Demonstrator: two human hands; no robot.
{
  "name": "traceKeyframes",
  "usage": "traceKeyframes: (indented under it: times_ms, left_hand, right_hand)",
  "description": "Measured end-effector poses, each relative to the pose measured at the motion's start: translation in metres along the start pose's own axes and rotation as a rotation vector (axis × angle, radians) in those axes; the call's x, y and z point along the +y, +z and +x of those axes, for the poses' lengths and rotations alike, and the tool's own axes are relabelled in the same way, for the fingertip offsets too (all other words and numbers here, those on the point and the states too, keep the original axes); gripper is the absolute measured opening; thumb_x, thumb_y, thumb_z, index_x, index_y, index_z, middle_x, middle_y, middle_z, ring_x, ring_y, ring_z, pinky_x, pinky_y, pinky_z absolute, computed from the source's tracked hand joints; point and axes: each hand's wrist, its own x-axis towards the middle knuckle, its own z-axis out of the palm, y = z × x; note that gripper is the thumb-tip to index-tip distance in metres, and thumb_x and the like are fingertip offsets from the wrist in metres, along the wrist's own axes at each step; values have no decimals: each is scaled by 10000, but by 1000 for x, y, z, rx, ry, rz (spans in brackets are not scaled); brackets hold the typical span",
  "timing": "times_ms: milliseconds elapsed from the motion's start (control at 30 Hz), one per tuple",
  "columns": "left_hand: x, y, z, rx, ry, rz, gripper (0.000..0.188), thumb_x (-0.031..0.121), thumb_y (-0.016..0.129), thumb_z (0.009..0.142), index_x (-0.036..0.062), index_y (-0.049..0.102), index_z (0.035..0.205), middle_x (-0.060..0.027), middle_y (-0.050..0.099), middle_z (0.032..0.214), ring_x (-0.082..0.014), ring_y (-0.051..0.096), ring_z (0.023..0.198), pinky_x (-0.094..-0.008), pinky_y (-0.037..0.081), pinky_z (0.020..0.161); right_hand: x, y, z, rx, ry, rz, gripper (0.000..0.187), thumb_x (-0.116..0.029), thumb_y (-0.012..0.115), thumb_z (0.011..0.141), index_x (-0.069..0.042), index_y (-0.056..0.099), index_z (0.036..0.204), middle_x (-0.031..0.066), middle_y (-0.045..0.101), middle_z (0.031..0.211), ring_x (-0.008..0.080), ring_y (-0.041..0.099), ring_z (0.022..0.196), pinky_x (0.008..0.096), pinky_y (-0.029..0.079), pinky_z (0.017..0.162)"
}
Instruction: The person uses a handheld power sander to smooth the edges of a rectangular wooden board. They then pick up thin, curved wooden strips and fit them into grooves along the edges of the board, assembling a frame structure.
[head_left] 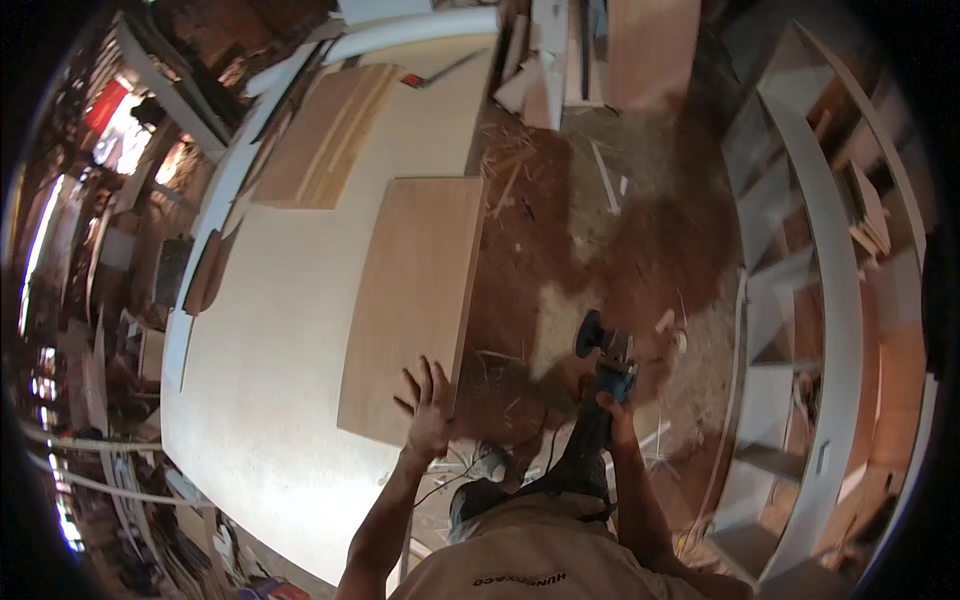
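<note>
My right hand (pixel 618 415) is wrapped round an angle grinder (pixel 617 378) with a teal and dark body, held out over the floor to the right of the worktable. Its round dark disc (pixel 590 334) points up and to the left. My left hand (pixel 430 408) has its fingers spread over the near right corner of a light brown wooden panel (pixel 412 300). Whether the palm presses on the panel or hovers just above it, I cannot tell. The panel lies flat along the right edge of the pale worktable top (pixel 270 380).
A second wooden board with lighter stripes (pixel 325 135) and a red-ended tool (pixel 412 80) lie farther back. Offcuts and shavings litter the floor (pixel 610 260). An open shelf unit (pixel 815 230) stands right. More boards (pixel 650 55) lean at the back. A dark cord (pixel 440 487) runs near my legs.
</note>
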Motion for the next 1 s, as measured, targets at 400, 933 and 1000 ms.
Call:
traceKeyframes:
  times_ms: [400, 933, 1000]
  left_hand:
    - [-43, -34, 14, -292, 162, -596, 948, 472, 608, 887, 14, 101, 1544, -223, 17, 1617, -566, -36, 1433, -829, 81, 985]
    - [-59, 5, 72, 21, 69, -296, 707, 652, 386, 945, 268, 296, 1532, -65, 203, 1617, -376, 151, 1483, -725, 77, 1099]
    - [-60, 7, 72, 36, 71, -300, 706, 652, 391, 943, 273, 297, 1531, -59, 205, 1618, -377, 154, 1482, -726, 79, 1096]
  right_hand:
    - [73, 108, -155, 191, 418, 135, 421, -313, 710, 810, -42, 579, 1104, 82, 624, 924, 228, 638, 780, 370, 522, 698]
    - [104, 176, -208, 71, 794, 461, 427, -330, 684, 811, -35, 585, 1104, 122, 659, 904, 263, 667, 754, 385, 563, 699]
    - [106, 175, -208, 27, 805, 458, 422, -341, 681, 815, -34, 588, 1088, 135, 669, 881, 265, 671, 737, 384, 566, 687]
